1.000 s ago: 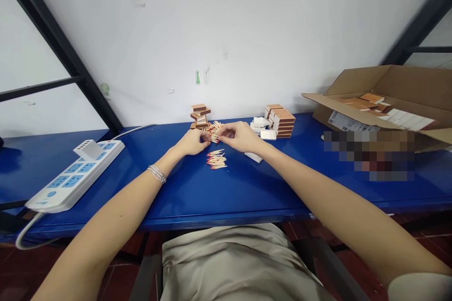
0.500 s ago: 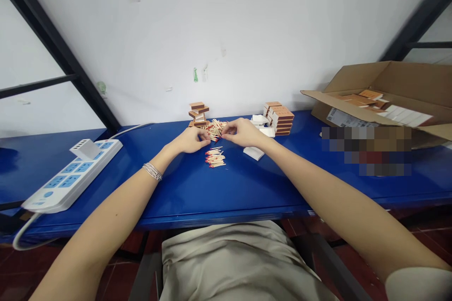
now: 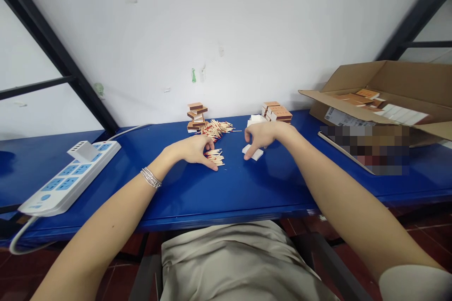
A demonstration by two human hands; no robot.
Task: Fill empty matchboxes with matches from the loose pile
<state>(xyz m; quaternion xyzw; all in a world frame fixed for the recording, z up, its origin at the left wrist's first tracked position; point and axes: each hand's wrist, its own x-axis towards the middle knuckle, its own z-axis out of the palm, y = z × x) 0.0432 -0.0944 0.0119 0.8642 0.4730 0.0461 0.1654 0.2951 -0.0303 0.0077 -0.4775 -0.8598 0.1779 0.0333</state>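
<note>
My left hand (image 3: pixel 197 149) is spread around a small heap of red-tipped matches (image 3: pixel 216 157), thumb at the near side and fingers at the far side. Whether its fingertips touch the matches I cannot tell. Beyond it lies a larger pile of matches (image 3: pixel 219 128). My right hand (image 3: pixel 264 135) hovers over a white matchbox tray (image 3: pixel 254 153) with thumb and fingers apart, partly covering it. More white trays (image 3: pixel 257 119) lie just behind that hand.
Brown matchboxes (image 3: pixel 197 116) are stacked loosely at the back, with a neater matchbox stack (image 3: pixel 280 114) to the right. An open cardboard carton (image 3: pixel 319 106) holds more boxes. A white power strip (image 3: pixel 68 183) lies at left on the blue table (image 3: pixel 197 197).
My left hand has come nearer, from the large match pile to the small heap. My right hand has moved right, from the pile to the white tray, and its fingers have opened.
</note>
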